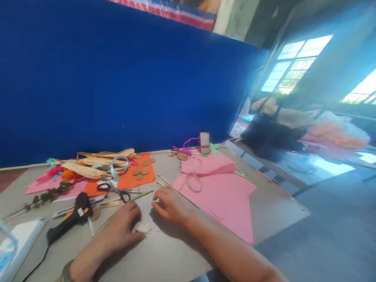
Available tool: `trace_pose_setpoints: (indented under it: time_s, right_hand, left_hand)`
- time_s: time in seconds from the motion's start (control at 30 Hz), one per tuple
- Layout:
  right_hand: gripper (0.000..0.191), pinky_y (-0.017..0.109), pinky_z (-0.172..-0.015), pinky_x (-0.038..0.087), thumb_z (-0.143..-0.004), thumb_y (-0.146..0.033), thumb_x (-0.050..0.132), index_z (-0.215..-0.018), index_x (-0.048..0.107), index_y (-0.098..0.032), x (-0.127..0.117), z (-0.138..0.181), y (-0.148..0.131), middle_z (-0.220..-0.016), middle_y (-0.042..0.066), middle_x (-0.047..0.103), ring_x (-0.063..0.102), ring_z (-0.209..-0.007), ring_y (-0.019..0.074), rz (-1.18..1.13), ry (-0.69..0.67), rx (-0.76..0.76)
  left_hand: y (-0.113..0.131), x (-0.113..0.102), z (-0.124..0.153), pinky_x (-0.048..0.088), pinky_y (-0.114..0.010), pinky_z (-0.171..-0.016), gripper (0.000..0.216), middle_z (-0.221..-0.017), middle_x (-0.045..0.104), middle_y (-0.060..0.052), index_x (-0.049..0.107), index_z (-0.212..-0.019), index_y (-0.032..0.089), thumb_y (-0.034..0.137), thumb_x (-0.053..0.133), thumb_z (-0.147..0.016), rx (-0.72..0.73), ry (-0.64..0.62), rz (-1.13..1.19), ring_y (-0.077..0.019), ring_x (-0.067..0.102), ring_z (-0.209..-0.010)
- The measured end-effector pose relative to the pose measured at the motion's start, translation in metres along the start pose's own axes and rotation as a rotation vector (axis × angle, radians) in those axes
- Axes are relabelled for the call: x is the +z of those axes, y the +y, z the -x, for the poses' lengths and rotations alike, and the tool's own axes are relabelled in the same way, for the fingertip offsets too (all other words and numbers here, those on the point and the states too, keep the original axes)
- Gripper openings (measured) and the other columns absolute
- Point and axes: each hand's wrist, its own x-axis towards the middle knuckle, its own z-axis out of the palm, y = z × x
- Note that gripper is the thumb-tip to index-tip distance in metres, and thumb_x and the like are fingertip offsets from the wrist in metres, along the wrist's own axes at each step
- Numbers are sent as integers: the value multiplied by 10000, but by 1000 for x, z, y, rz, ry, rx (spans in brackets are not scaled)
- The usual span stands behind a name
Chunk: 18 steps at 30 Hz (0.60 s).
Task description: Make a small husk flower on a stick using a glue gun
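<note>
My left hand [122, 227] rests on the grey table [173, 254], fingers curled over a small pale folded piece [143, 227] that pokes out beneath them. My right hand [169, 203] lies close beside it, fingers bent down onto the table, and something small and pale shows at the fingertips; I cannot make out what it is. Black-handled scissors [113, 190] lie just beyond the left hand. A black glue gun [69, 219] lies to its left.
Pink paper sheets [223, 196] with wire loops lie at the right. An orange sheet [135, 176] carries brown discs and dried husks [94, 164]. Feathers and a green sprig sit far left. A blue wall [117, 78] backs the table. A blurred person [273, 125] is at right.
</note>
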Motion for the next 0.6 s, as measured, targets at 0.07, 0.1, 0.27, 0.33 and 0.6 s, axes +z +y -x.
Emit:
trace_pose_setpoints:
  time_s: [0.07, 0.1, 0.27, 0.33, 0.6]
  right_hand:
    - [56, 331, -810, 364, -820, -207, 628, -853, 607, -167, 1, 0, 1, -821, 39, 648, 564, -816, 188, 0, 2, 4]
    - [55, 333, -811, 364, -821, -209, 626, -853, 606, -169, 1, 0, 2, -822, 39, 649, 565, -815, 189, -1, 5, 5]
    - [46, 342, -813, 371, -817, -211, 617, -834, 595, -175, 4, 2, 1, -819, 37, 653, 574, -798, 184, -19, 36, 2]
    - [38, 348, -807, 381, -820, -211, 611, -827, 590, -179, 4, 1, 0, -805, 35, 654, 579, -787, 184, -28, 54, -4]
    - [241, 390, -793, 449, -829, -81, 579, -1027, 558, -218, -25, 7, -15, -937, 60, 673, 612, -860, 192, -24, 462, -290]
  left_hand:
    - [-1, 1, 0, 369, -330, -760, 208, -924, 550, -35, 544, -799, 196, 279, 683, -670, -1, 10, -5, -226, 516, -872]
    - [-1, 1, 0, 370, -329, -760, 211, -924, 550, -34, 544, -800, 197, 285, 684, -670, -2, 13, -6, -225, 517, -870]
    - [-1, 1, 1, 375, -318, -733, 219, -914, 543, -25, 549, -805, 202, 323, 685, -685, -5, 8, 1, -211, 518, -833]
    - [-1, 1, 1, 375, -317, -732, 210, -916, 544, -25, 552, -807, 203, 319, 681, -688, -4, 10, 1, -209, 520, -829]
    - [-5, 4, -1, 378, -317, -739, 211, -884, 553, -29, 545, -774, 200, 319, 693, -682, 53, 69, -70, -216, 519, -843]
